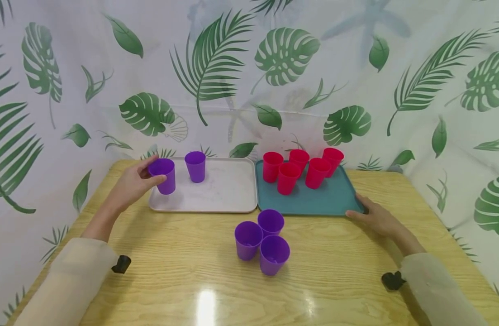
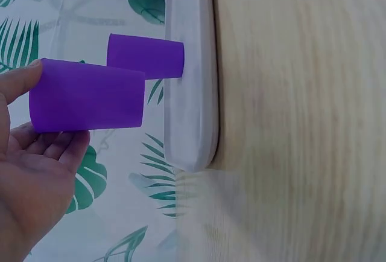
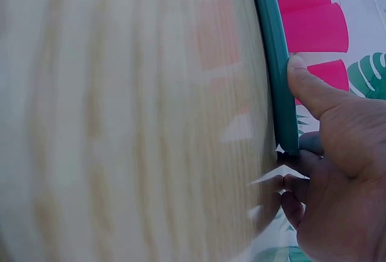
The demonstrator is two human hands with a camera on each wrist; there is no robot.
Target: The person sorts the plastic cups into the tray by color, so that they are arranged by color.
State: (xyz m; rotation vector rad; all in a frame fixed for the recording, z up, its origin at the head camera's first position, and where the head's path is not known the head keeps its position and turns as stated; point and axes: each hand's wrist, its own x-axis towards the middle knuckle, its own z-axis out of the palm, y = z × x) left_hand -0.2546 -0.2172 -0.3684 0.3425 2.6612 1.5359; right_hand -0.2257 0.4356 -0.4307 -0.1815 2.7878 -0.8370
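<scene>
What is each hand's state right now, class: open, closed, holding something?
Left hand: holding a purple cup.
Right hand: gripping the teal tray by one corner.

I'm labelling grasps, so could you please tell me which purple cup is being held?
The leftmost purple cup, by the white tray's left end: the left hand grips it, while no hand touches the other four purple cups.

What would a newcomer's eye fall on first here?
Probably the five red cups, bunched toward the back of the teal tray on the right. Next, three purple cups clustered on the table in front of the trays. Then the left grip, holding another purple cup raised at the white tray's left end.
</scene>
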